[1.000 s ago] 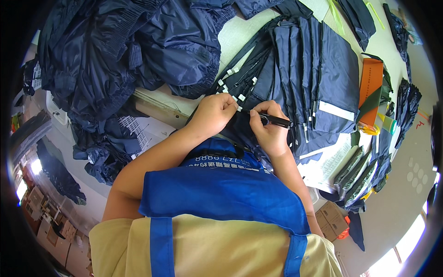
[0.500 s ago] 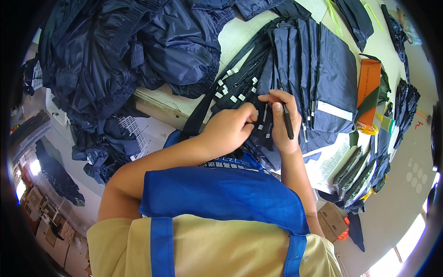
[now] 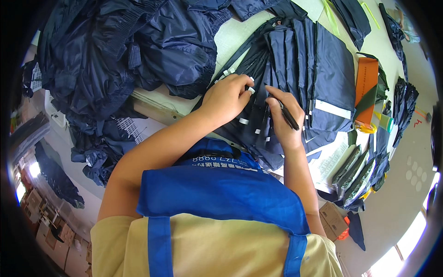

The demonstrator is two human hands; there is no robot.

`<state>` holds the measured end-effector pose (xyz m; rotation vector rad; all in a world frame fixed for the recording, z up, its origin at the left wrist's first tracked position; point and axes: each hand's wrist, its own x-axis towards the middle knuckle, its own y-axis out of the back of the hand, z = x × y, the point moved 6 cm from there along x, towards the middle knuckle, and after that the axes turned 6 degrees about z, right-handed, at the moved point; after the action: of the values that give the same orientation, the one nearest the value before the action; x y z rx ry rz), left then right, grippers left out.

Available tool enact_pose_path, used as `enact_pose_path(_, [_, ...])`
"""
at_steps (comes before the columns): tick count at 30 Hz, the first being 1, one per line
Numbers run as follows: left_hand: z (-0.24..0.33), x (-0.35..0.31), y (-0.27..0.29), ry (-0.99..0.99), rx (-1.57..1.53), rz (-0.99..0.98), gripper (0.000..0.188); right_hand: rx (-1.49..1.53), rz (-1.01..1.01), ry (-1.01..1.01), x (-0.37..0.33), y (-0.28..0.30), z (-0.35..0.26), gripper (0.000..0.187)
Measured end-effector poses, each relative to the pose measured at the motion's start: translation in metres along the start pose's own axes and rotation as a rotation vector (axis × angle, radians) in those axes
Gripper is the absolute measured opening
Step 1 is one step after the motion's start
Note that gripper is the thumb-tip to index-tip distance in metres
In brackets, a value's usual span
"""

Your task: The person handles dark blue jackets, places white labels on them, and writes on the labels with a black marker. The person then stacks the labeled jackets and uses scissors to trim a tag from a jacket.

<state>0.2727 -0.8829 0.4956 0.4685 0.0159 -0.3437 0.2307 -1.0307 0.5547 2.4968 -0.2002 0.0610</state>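
Desk (image 3: 233, 34) is pale, mostly covered. Biggest item: heap of shiny dark garments (image 3: 101, 60) with gathered edges, on the left, hanging over the near edge. Next: pile of folded dark pieces (image 3: 334, 69), right of the heap, directly ahead of the person. It's layered and fanned, with the narrow dark ends bunched toward the left. Person wears a blue apron (image 3: 221, 189) over a yellow shirt (image 3: 207, 247); apron top sits just below the pile.

Right of the pile, down by its near corner: printed paper (image 3: 330, 161), then dark packets (image 3: 350, 171) in clear wrap, overlapping each other. Orange box (image 3: 365, 81) is just beside the pile's right edge.

Left hand (image 3: 227, 96) lies over the fanned left part of the pile, fingers curled, thumb and index at a white tag — can't tell if it's actually pinched. Right hand (image 3: 288, 131) is over the middle of the pile, closed around a black pen (image 3: 291, 119); pen slants, index finger extended toward the left.

Long white strip (image 3: 332, 109) on the pile's rightmost piece. Smallest: loose white tags (image 3: 243, 121) on the fanned pieces, several between the hands, well spread.
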Motion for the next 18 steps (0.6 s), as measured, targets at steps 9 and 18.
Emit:
enact_pose_path(9, [0.020,-0.026,-0.001,0.019,0.091,-0.096,0.016,0.205,0.000,-0.088,-0.001,-0.003,0.009,0.020])
enact_pose_path(18, [0.055,-0.048,-0.025,-0.028,-0.157,-0.576,0.033,0.523,-0.131,-0.008,0.003,-0.001,-0.021,0.041])
